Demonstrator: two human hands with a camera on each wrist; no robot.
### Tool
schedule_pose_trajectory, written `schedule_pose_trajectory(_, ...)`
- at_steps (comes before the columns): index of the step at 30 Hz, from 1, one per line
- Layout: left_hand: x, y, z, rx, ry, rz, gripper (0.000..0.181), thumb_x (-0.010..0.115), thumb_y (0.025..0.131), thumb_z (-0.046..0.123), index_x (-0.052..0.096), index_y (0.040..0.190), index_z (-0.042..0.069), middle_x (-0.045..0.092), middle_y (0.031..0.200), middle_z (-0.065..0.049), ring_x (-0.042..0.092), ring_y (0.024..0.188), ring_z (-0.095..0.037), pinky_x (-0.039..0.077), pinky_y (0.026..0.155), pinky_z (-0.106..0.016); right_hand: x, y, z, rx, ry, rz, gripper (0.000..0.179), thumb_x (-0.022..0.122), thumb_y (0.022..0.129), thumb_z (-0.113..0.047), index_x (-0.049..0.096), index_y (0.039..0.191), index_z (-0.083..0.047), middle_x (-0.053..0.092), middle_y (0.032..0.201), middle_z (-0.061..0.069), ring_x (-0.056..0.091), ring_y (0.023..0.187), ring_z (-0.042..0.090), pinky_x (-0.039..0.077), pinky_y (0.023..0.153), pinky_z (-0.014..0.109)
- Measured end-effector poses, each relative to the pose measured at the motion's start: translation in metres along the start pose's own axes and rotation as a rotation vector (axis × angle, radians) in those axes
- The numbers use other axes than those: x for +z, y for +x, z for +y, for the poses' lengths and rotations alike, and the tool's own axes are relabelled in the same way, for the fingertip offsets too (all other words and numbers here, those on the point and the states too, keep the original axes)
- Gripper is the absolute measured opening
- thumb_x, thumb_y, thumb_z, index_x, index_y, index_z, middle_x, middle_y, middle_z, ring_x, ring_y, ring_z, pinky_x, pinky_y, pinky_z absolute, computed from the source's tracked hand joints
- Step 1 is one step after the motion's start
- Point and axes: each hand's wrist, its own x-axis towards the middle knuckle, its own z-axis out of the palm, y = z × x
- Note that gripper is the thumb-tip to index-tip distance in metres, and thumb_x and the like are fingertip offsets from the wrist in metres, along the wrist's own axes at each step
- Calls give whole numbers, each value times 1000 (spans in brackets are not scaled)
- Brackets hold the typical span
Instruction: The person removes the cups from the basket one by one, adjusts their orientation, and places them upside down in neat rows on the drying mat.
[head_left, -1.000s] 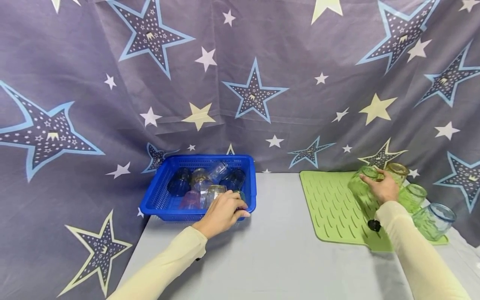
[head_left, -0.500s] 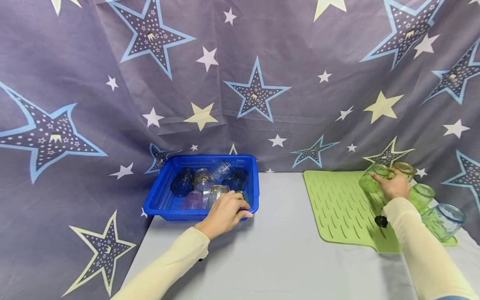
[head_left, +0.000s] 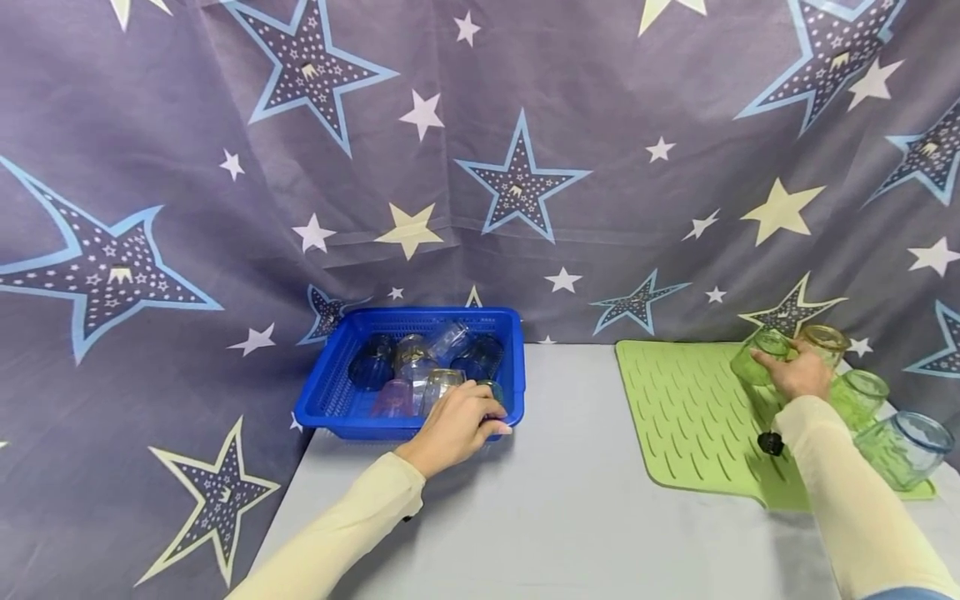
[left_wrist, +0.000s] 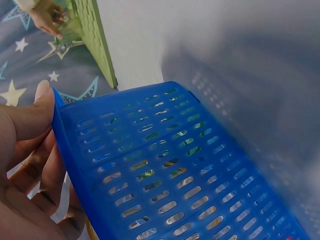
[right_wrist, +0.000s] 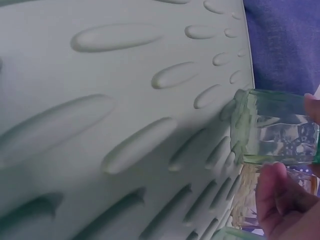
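Note:
In the head view my right hand (head_left: 804,372) grips a green glass (head_left: 756,360) at the far right part of a green ribbed mat (head_left: 678,417). The right wrist view shows the clear green glass (right_wrist: 280,125) between thumb and fingers, its end right at the mat's surface. My left hand (head_left: 459,425) holds the near right rim of a blue perforated basket (head_left: 345,423). From the left wrist, the thumb lies on one side of the basket's rim and fingers on the other. Pink, dark blue, amber and clear glasses lie inside the basket, partly hidden by this hand.
Along the mat's right side stand an amber glass (head_left: 825,340), another green glass (head_left: 861,396) and a blue-rimmed glass (head_left: 907,450), close to my right forearm. A star-patterned cloth (head_left: 525,267) hangs behind the white table (head_left: 555,500).
My right hand has moved the green glass slightly toward the back of the mat and the amber glass. The left hand stays on the basket rim. The head view has turned slightly left.

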Motion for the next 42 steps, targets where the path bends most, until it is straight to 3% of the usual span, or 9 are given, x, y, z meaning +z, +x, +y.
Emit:
schedule_pose_trajectory(13, 3, -1, -2, -7, 10, 0, 16, 80, 89, 32, 83, 97, 18, 69, 90, 8, 55, 79, -12, 46, 70, -30, -1, 5, -2, 38, -37, -44, 107, 55, 94, -71, 7, 163, -6, 4, 162, 37, 8, 144, 65, 22, 109, 75)
schedule_pose_trajectory(21, 0, -3, -1, -8, 19, -8, 20, 76, 91, 36, 83, 97, 18, 69, 90, 9, 54, 79, -11, 45, 69, -29, -1, 8, -5, 13, -106, -99, 109, 48, 96, -72, 5, 160, 6, 12, 156, 44, 16, 140, 67, 26, 109, 73)
schedule_pose_trajectory(23, 0, -2, 0, -5, 15, -5, 19, 77, 91, 35, 83, 97, 18, 69, 90, 9, 54, 79, -11, 45, 69, -29, -1, 7, -6, -14, -146, -93, 100, 46, 98, -69, 29, 153, 14, 38, 145, 44, 37, 132, 63, 35, 106, 69)
schedule_pose_trajectory(25, 1, -1, 1, -4, 15, -3, 18, 78, 91, 34, 83, 97, 18, 69, 90, 9, 53, 78, -11, 44, 67, -29, -1, 6, -5, -49, -204, -92, 88, 43, 101, -65, 58, 124, 18, 64, 112, 39, 59, 106, 56, 43, 99, 66)
schedule_pose_trajectory(27, 1, 0, 1, -3, 11, 2, 18, 78, 90, 34, 83, 96, 17, 69, 89, 9, 52, 76, -11, 44, 66, -28, 0, 4, -3, -82, -250, -101, 79, 41, 103, -62, 67, 84, 11, 67, 73, 25, 65, 77, 45, 46, 94, 63)
schedule_pose_trajectory(29, 1, -1, 1, -5, 9, 9, 18, 79, 90, 33, 83, 96, 17, 69, 89, 8, 52, 76, -11, 43, 66, -28, 2, 4, -4, -99, -265, -117, 75, 41, 105, -58, 63, 61, -1, 62, 54, 11, 63, 67, 36, 44, 96, 61)
schedule_pose_trajectory(33, 1, -1, 1, 3, -1, 14, 18, 79, 90, 33, 83, 96, 17, 69, 89, 8, 51, 75, -11, 44, 65, -28, 4, 1, -1, -66, -180, -140, 68, 49, 106, -48, 68, 57, -5, 63, 53, 6, 61, 75, 40, 39, 101, 62)
schedule_pose_trajectory(39, 2, -1, -1, 7, -10, 25, 17, 79, 89, 31, 83, 97, 16, 69, 89, 8, 53, 75, -12, 44, 65, -28, 7, -7, 1, -29, -97, -142, 49, 58, 99, -37, 71, 70, 0, 64, 53, 6, 67, 56, 23, 55, 66, 37)
schedule_pose_trajectory(42, 3, -2, 0, 4, -14, 36, 15, 81, 88, 29, 83, 96, 15, 68, 88, 7, 52, 75, -12, 44, 65, -29, 5, -13, -1, -26, -108, -147, 47, 56, 99, -35, 71, 73, 1, 65, 55, 6, 66, 51, 20, 54, 64, 35)
